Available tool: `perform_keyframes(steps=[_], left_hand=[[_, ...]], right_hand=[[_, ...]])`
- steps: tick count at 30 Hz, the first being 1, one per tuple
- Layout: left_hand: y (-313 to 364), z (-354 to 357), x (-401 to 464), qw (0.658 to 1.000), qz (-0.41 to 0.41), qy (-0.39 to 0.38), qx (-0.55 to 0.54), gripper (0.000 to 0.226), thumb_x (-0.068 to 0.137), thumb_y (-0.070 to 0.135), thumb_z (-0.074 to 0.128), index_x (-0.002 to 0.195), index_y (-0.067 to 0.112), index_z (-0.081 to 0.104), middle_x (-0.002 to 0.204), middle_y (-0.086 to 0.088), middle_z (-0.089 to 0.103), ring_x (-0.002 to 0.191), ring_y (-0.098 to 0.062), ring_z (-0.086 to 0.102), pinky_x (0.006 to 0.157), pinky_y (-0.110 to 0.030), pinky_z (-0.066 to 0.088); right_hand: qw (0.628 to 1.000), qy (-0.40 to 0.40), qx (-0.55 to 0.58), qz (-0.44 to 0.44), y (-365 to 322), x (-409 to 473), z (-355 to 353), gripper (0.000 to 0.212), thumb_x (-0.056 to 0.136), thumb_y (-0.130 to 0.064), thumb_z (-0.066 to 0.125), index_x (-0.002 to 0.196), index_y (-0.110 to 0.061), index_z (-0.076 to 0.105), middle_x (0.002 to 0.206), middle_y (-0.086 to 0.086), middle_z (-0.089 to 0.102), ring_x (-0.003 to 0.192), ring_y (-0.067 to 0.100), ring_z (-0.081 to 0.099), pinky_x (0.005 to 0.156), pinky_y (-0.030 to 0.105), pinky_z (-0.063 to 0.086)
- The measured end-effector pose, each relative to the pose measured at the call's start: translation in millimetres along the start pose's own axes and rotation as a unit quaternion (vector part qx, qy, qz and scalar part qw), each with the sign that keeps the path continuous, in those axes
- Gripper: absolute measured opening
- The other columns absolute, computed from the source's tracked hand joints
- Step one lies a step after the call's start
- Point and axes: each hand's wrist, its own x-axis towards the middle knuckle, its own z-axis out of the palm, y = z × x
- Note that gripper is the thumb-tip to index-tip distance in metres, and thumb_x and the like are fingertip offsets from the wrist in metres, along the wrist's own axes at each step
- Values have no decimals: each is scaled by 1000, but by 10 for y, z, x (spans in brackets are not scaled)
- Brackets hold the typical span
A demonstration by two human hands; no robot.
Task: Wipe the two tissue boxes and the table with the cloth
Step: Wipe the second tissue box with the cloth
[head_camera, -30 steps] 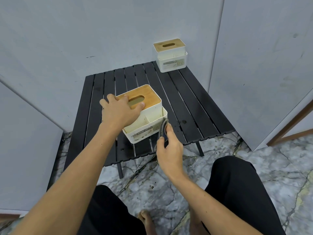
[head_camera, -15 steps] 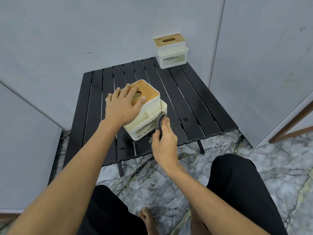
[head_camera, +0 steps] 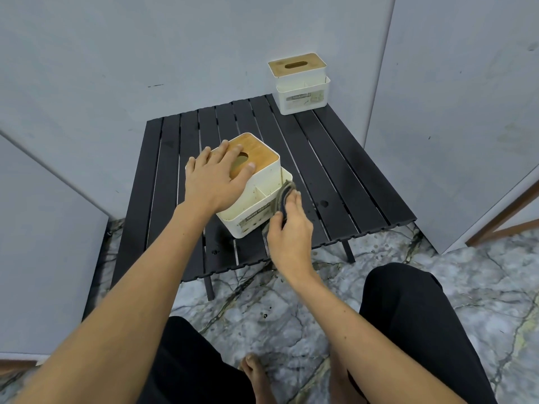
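A white tissue box (head_camera: 256, 182) with a wooden lid stands near the front of the low black slatted table (head_camera: 335, 170). My left hand (head_camera: 217, 177) lies flat on its lid, fingers spread over the slot. My right hand (head_camera: 288, 228) grips a dark grey cloth (head_camera: 283, 196) and presses it against the box's front right side. A second white tissue box (head_camera: 300, 84) with a wooden lid sits at the table's far right corner, against the wall.
Grey walls close in the table at the back and right. A marble-patterned floor (head_camera: 437, 275) lies in front, with my knees in black trousers and my bare feet below. Dark spots mark the slats (head_camera: 323, 203) right of the near box.
The near box has turned a little under my left hand, whose fingers have spread further across the lid. My right hand has slid the cloth along the box's front right side.
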Motion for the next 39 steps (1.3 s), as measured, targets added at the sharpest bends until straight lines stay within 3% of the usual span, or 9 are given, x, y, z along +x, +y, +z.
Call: perform_keyframes(steps=[5, 7, 10, 12, 21, 26, 29, 36, 39], left_hand=[[17, 31, -8, 1000, 7, 11, 4, 60, 100, 66, 28, 155, 42, 29, 168, 9, 18, 155, -27, 12, 123, -54, 2], [13, 43, -7, 1000, 4, 12, 5, 60, 100, 66, 28, 155, 42, 30, 168, 9, 18, 155, -27, 12, 123, -54, 2], [-4, 39, -13, 1000, 6, 15, 4, 60, 100, 66, 29, 155, 41, 30, 168, 8, 18, 155, -27, 12, 123, -54, 3], [-11, 38, -13, 1000, 4, 14, 2, 60, 99, 66, 29, 154, 42, 30, 167, 9, 18, 155, -27, 12, 123, -54, 3], [10, 44, -2, 1000, -6, 18, -1, 61, 98, 67, 29, 154, 42, 32, 167, 9, 20, 155, -27, 13, 123, -54, 3], [17, 52, -8, 1000, -10, 23, -2, 60, 98, 67, 30, 154, 42, 32, 167, 8, 20, 155, -27, 13, 123, -54, 3], [14, 52, -10, 1000, -8, 21, -5, 61, 98, 67, 29, 154, 41, 32, 167, 8, 19, 155, -28, 13, 123, -54, 3], [4, 40, -7, 1000, -15, 20, -3, 61, 99, 66, 30, 155, 41, 31, 168, 7, 19, 155, -28, 12, 123, -54, 2], [16, 40, -10, 1000, -20, 22, -10, 61, 99, 66, 30, 155, 41, 31, 167, 8, 19, 155, -28, 12, 123, -53, 2]], right_hand=[[1000, -7, -6, -3, 28, -90, -7, 49, 101, -9, 41, 149, -4, 34, 156, 15, 34, 144, 25, 33, 119, 32, 28], [999, -27, -6, -29, 0, -260, 78, 49, 101, -10, 41, 149, -5, 35, 155, 14, 36, 138, 27, 43, 115, 25, 33], [999, -41, -1, -23, -67, -357, 146, 51, 102, -8, 41, 151, -2, 31, 159, 14, 26, 140, 16, 35, 101, -4, 17], [999, -36, 1, -19, -87, -301, 128, 51, 102, -8, 41, 151, -2, 30, 159, 15, 25, 142, 15, 29, 96, -9, 10], [1000, -3, -16, 5, 38, 19, -37, 49, 102, -9, 38, 150, -3, 32, 158, 15, 29, 148, 24, 25, 117, 22, 19], [999, -43, -12, -1, 38, -206, 87, 49, 103, -10, 40, 151, -4, 32, 158, 13, 29, 146, 21, 29, 102, -5, 11], [998, -63, -13, -27, -28, -377, 183, 49, 103, -11, 40, 151, -3, 32, 159, 14, 27, 144, 23, 30, 107, 0, 15], [998, -31, -9, -46, -92, -240, 121, 48, 102, -7, 41, 149, 0, 34, 157, 17, 30, 143, 23, 33, 100, -8, 9], [999, -21, -9, -25, -19, -119, 64, 47, 102, -9, 39, 149, -2, 36, 157, 15, 32, 141, 26, 38, 112, 10, 26]])
